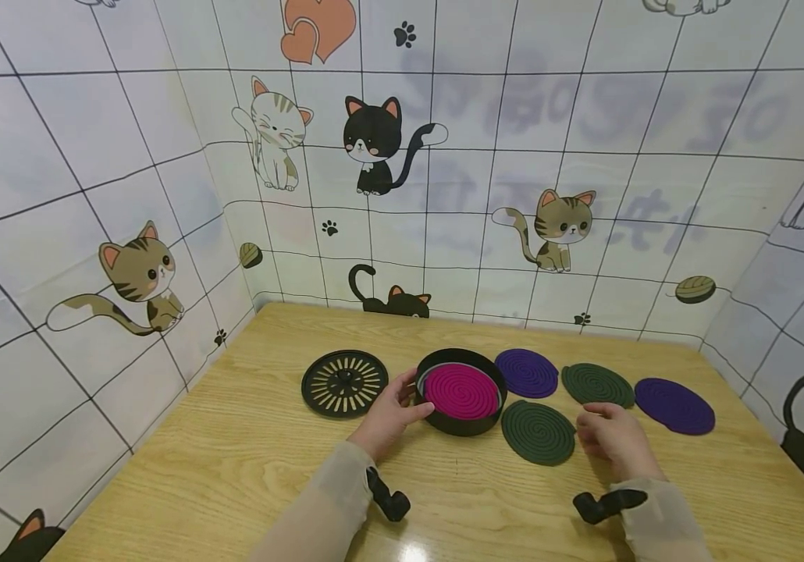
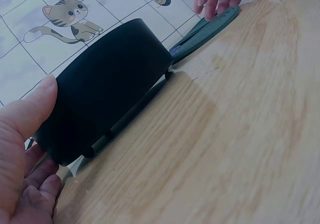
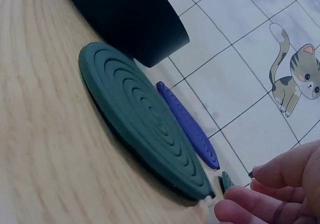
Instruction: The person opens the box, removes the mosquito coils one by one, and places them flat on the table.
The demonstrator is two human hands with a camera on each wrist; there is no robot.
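Tin [image 1: 464, 426], round and black, stands towards the far side of the wooden table [image 1: 191, 460], just left of the middle of the tabletop, with a pink coil [image 1: 461, 391] lying flat inside it. The person's left hand [image 1: 389, 410] has hold of it from the left, thumb against the near outer wall and the other fingers bent around its side and low down. Small feet show under the tin in the left wrist view.

Over on the right, the right hand [image 1: 614, 439] is half open, fingers loosely bent, just beside the right edge of the near green coil [image 1: 538, 432]. It seems to hold nothing; whether a fingertip touches that coil I cannot tell. The near green coil lies flat just to the right of the tin and nearer the person.

Farther back, from left to right, lie a purple coil [image 1: 526, 373] close by the tin, a far green coil [image 1: 598, 385] and a second purple coil [image 1: 674, 406]. To the tin's left rests a slotted black lid [image 1: 345, 382] with a knob. Behind everything hangs a white cat-print sheet [image 1: 472, 234].
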